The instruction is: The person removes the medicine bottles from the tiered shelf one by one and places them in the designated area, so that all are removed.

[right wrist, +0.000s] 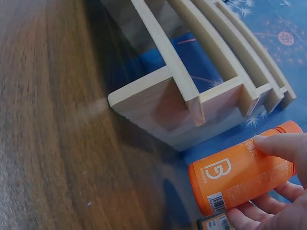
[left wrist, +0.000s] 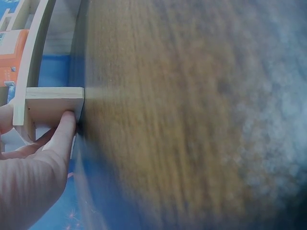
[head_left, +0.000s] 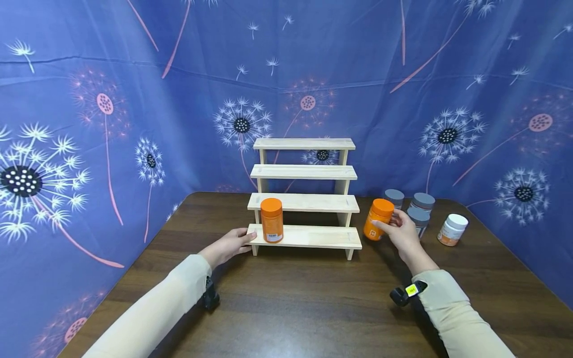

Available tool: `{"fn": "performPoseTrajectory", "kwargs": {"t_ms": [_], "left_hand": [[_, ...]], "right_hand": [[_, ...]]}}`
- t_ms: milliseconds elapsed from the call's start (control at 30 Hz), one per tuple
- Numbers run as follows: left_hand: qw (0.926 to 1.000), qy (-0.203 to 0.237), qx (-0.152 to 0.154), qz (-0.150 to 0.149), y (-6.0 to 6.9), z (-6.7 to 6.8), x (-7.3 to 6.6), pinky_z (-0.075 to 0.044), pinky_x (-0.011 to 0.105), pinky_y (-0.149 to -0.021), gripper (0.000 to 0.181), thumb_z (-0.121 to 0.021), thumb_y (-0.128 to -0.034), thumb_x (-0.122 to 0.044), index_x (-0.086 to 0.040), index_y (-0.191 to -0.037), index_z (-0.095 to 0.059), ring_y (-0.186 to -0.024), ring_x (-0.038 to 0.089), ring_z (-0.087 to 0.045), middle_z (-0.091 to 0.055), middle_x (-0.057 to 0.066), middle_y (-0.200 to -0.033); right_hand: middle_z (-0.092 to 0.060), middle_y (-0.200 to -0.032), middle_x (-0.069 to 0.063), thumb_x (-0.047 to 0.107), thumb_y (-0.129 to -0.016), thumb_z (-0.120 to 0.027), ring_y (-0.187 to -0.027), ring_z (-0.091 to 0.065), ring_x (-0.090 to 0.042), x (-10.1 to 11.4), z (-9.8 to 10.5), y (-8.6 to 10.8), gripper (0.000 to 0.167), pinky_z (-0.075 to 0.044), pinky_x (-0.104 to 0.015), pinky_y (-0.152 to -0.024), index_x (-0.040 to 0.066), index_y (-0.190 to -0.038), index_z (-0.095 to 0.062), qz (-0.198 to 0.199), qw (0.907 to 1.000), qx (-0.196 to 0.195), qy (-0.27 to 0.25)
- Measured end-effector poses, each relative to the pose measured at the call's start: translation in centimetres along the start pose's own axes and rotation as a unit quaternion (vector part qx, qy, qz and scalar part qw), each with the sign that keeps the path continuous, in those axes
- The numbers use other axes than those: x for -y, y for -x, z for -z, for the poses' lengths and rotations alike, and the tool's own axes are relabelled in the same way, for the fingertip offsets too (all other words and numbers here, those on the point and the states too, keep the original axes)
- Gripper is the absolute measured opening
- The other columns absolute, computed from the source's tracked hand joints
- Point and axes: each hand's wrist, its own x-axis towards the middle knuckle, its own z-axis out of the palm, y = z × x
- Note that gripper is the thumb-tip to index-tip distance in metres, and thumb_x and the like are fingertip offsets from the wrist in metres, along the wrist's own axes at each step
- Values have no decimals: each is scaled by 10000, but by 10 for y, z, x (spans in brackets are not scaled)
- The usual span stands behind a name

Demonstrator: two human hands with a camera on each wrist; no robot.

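Observation:
A stepped wooden display rack (head_left: 304,236) with several tiers stands on the table. My left hand (head_left: 230,246) grips the left end of its lowest step, thumb on top; in the left wrist view a finger touches the side support (left wrist: 55,103). On that step, towards the left, an orange supplement bottle (head_left: 271,221) stands upright. To the right of the rack, my right hand (head_left: 403,233) holds a second orange bottle (head_left: 378,219), slightly tilted. The right wrist view shows the thumb across this bottle (right wrist: 240,167) and fingers beneath; its contact with the table cannot be told.
Three grey-lidded bottles (head_left: 419,217) stand close together behind my right hand. A white-capped bottle (head_left: 452,229) is farther right. The brown table (head_left: 295,303) reaches back to a blue dandelion-print cloth (head_left: 188,114), which hangs behind and on the left.

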Motion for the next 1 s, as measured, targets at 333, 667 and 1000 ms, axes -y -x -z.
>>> {"fn": "performPoseTrajectory", "kwargs": {"t_ms": [333, 667, 1000], "left_hand": [[10000, 17, 10, -75, 1, 0, 2, -408, 449, -1108, 513, -433, -1044, -171, 120, -1441, -288, -1223, 268, -522, -433, 294, -1408], [10000, 31, -8, -61, 2, -1, 2, -407, 455, -1109, 512, -438, -1042, -172, 112, -1443, -296, -1267, 321, -504, -443, 289, -1406], [10000, 10, 18, -81, 3, -1, 2, -402, 459, -1111, 507, -441, -1042, -172, 100, -1447, -303, -1268, 308, -504, -443, 277, -1413]], "right_hand": [[-388, -1475, -276, 221, -928, -658, -1343, -388, -397, -10, -5, -12, 762, -360, -518, -1132, -10, -1511, -225, -85, 9999, -93, 28], [-375, -1475, -294, 192, -930, -650, -1343, -397, -408, -7, -9, -16, 751, -368, -512, -1127, -8, -1513, -222, -129, 9998, -108, 94], [-365, -1484, -290, 162, -927, -657, -1353, -384, -410, -10, -11, -20, 755, -343, -507, -1144, -17, -1512, -216, -242, 9996, -138, 28]]}}
